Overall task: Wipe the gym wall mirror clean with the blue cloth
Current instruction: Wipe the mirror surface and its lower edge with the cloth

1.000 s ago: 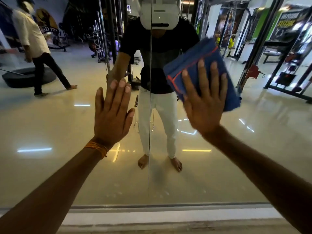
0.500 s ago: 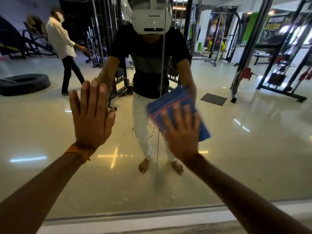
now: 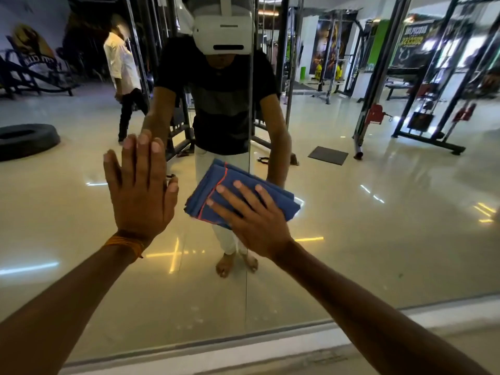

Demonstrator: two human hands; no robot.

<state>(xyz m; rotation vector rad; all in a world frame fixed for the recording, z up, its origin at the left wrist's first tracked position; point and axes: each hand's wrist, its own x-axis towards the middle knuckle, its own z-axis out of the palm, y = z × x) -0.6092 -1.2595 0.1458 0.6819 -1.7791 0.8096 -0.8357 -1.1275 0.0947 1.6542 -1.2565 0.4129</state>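
Note:
The wall mirror (image 3: pixel 378 239) fills the view, with a vertical seam between two panes near the middle. A folded blue cloth (image 3: pixel 216 196) with a red edge line lies flat against the glass at centre. My right hand (image 3: pixel 251 220) presses it onto the mirror with straight, spread fingers. My left hand (image 3: pixel 140 190) rests flat on the glass just left of the cloth, fingers straight and pointing up, an orange thread band on the wrist. The cloth's right part is hidden under my right hand.
The mirror's lower frame (image 3: pixel 189 355) runs along the bottom above a pale floor strip. In the reflection stand a person in a white shirt (image 3: pixel 121 77) at the back left, a black tyre (image 3: pixel 27 140) on the floor and cable machines (image 3: pixel 433 104) at right.
My right hand has swept the cloth down and to the left across the glass, from upper right to centre. My left hand has stayed flat on the mirror.

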